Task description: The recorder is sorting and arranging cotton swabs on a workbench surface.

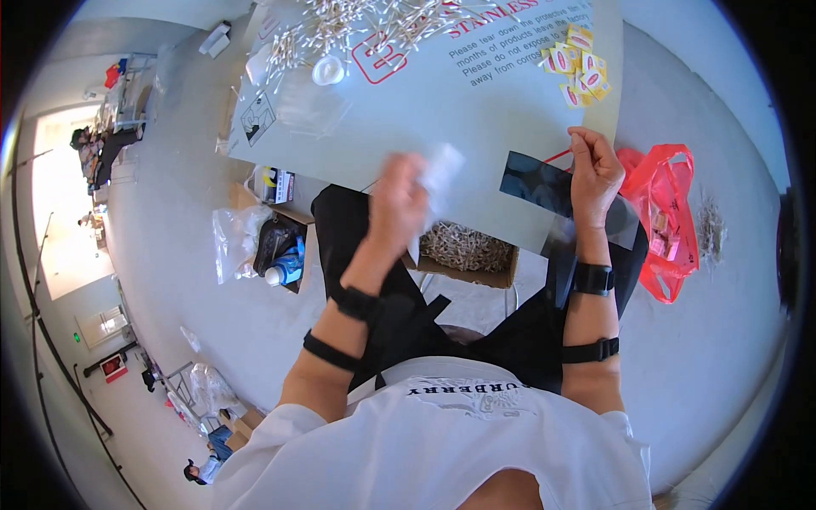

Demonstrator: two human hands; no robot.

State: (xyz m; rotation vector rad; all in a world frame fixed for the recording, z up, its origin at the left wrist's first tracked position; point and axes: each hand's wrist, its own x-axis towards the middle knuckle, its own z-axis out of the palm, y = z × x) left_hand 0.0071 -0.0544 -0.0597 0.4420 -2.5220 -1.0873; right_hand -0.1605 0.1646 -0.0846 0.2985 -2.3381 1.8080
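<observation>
My left hand (399, 200), blurred by motion, is closed on a whitish, see-through plastic packet (444, 170) above the table's near edge. My right hand (597, 174) is at the table's right edge, thumb and fingers pinched together. Whatever is between those fingertips is too small to make out. Just left of that hand lies a dark, glossy flat sheet (535, 181), with a thin red strip (558, 155) by it. Loose cotton swabs (340, 25) are heaped at the far left of the table, near a small round white tub (327, 70). Several yellow-and-white packets (578, 68) lie at the far right.
Under the near edge of the table (408, 110) stands a cardboard box of cotton swabs (467, 246). A red plastic bag (667, 221) hangs at the right. On the left, an open box holds a blue bottle (287, 265) beside clear plastic bags (234, 242). Other people are farther left.
</observation>
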